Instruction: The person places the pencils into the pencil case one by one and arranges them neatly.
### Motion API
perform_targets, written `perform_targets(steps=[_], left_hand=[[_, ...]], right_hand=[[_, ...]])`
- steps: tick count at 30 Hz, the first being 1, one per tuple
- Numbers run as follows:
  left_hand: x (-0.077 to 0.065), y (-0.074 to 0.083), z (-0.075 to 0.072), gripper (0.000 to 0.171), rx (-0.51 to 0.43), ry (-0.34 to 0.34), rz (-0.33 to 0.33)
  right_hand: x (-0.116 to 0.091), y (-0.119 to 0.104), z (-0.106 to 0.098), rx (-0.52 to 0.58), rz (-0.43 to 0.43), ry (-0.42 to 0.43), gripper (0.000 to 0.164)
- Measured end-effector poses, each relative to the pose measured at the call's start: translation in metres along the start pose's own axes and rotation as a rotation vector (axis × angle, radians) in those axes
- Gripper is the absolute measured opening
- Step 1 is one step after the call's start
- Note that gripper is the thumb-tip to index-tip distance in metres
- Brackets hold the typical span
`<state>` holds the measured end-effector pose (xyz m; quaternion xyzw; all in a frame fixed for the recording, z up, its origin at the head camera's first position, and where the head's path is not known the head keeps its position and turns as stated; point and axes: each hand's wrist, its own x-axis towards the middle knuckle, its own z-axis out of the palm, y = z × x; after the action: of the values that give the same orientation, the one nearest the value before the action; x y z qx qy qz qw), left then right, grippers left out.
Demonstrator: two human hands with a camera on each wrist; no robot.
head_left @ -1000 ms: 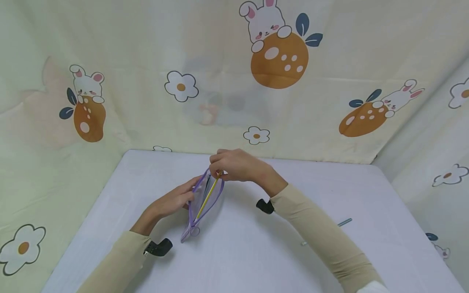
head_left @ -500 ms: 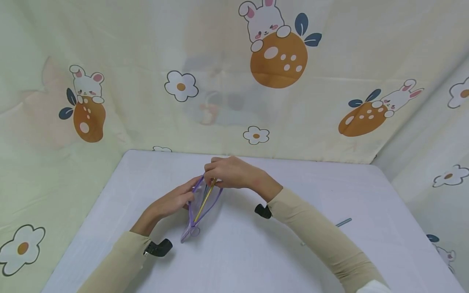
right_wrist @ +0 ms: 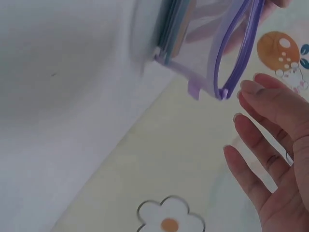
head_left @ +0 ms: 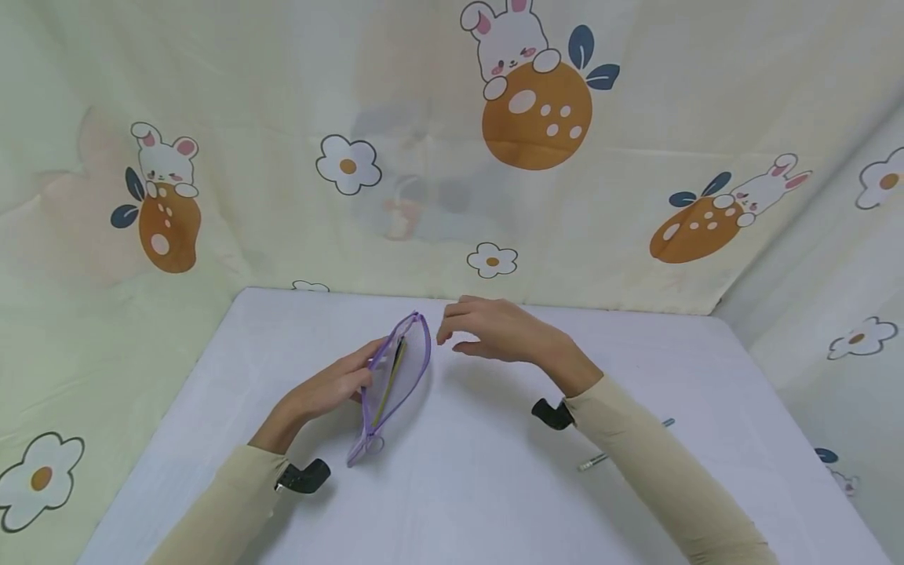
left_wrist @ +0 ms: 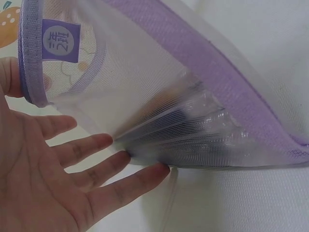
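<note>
A mesh zip pencil pouch [head_left: 428,357] with purple edging stands on the white table, its mouth spread. My left hand [head_left: 328,390] holds its left side, the thumb at the rim and the fingers [left_wrist: 111,191] against the mesh. Inside leans a yellow pencil [head_left: 388,386] with darker sticks beside it; through the mesh in the left wrist view, these contents [left_wrist: 169,128] look blurred. Just right of the pouch, my right hand [head_left: 497,329] hangs in the air with loosely bent fingers and nothing in them. The right wrist view has the pouch rim [right_wrist: 247,53] apart from the fingertips.
On the table [head_left: 494,502] at right lies a pencil [head_left: 592,462], partly hidden under my right forearm. A curtain [head_left: 424,94] printed with rabbits and flowers hangs along the back. Black wrist cameras [head_left: 304,476] are worn on both sleeves.
My right hand first lowered the yellow pencil into the pouch, then let it go and drew away to the right. The left hand and pouch have barely moved.
</note>
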<state>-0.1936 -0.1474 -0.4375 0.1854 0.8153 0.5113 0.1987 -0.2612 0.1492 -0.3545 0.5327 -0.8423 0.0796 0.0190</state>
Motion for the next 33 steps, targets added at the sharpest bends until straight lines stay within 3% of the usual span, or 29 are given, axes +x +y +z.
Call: perform_targets(steps=[7,17,24,33], left_hand=[[0.001,-0.002,0.000,0.071,0.001,-0.006,0.021],[0.003,-0.005,-0.001,0.071,-0.012,-0.012,0.035],[0.003,-0.007,-0.002,0.071,-0.001,-0.010,0.037],[0.002,-0.006,-0.003,0.072,-0.013,-0.014,0.035]], right_hand=[[-0.044,0.015,-0.002,0.165,0.160,-0.087,0.027],[-0.101,0.029,-0.008,0.375,0.286,-0.122,0.038],[-0.138,0.039,-0.003,0.418,0.377,-0.140,0.041],[-0.185,0.050,0.009,0.458,0.407,-0.150,0.044]])
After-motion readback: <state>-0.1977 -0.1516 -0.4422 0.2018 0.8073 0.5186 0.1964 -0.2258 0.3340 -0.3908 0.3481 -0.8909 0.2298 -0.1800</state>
